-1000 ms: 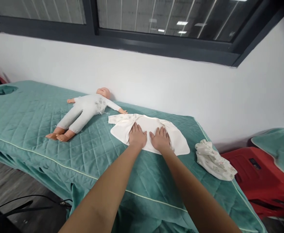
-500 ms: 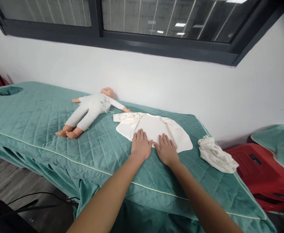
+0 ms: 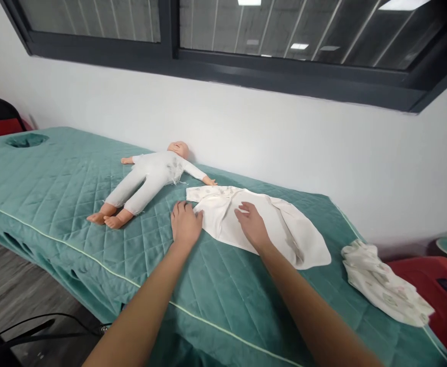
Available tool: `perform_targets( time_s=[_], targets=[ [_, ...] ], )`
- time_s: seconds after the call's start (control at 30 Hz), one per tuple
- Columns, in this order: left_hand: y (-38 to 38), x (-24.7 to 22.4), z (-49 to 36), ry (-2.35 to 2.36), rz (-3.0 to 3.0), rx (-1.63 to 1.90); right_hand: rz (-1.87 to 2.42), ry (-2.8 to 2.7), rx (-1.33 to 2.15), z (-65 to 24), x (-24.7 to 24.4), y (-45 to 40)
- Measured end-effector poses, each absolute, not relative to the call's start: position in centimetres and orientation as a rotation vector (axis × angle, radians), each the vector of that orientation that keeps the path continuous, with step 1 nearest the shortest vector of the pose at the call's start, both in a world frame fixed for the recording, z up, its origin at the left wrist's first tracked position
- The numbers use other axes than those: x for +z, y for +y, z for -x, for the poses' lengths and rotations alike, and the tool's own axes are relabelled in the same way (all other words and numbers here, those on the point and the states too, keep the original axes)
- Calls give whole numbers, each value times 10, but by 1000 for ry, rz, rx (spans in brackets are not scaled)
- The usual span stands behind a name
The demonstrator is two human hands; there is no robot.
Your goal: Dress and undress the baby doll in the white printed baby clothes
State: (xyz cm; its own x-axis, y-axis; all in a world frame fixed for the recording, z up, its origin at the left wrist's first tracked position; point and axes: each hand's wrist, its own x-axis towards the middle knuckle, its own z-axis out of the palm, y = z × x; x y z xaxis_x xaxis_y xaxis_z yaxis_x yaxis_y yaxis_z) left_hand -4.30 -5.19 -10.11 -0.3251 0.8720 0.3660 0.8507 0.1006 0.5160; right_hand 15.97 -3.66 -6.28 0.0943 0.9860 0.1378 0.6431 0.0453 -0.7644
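A white baby top (image 3: 272,219) lies spread on the green quilted bed cover (image 3: 131,255), its patterned sleeve (image 3: 208,192) pointing left. My left hand (image 3: 186,224) rests at the garment's left edge, fingers bent down toward the cover and thumb apart, touching the cloth's border. Over the middle of the top is my right hand (image 3: 253,224), its fingers loosely curved and apart, with nothing in them. A baby doll (image 3: 152,171) in a white body lies on its back beyond my left hand, one arm reaching to the sleeve.
A crumpled patterned white cloth (image 3: 384,283) lies at the bed's right end. Beside that end stands a red plastic chair (image 3: 441,285). Behind the bed are a white wall (image 3: 284,137) and a dark window frame (image 3: 223,71). The bed has a hole (image 3: 27,140) at far left.
My hands have moved apart from lying flat on the top. The left has gone to its left edge, and the right has lifted and curled slightly. The top's left flap looks drawn inward. The view has shifted.
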Motion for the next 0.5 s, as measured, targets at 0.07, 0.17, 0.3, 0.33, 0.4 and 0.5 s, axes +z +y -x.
perform_targets(
  time_s=[0.07,0.17,0.3,0.33,0.4,0.5],
  targets=[
    [-47,-102,43,2329,-1804,1022,1721,-1600,619,-147,-60,3],
    [-48,-100,40,2309,-1805,1063,1773,-1571,593,-134,-63,43],
    [-56,-94,41,2106,-1786,1287,1752,-1587,593,-136,-72,59],
    [-59,-92,41,1990,-1795,1367,1737,-1599,599,-140,-73,59],
    [-65,-86,37,1743,-1833,1480,1717,-1611,603,-152,-75,60],
    [-72,-79,24,1523,-1916,1522,1696,-1619,605,-169,-75,63]
  ],
)
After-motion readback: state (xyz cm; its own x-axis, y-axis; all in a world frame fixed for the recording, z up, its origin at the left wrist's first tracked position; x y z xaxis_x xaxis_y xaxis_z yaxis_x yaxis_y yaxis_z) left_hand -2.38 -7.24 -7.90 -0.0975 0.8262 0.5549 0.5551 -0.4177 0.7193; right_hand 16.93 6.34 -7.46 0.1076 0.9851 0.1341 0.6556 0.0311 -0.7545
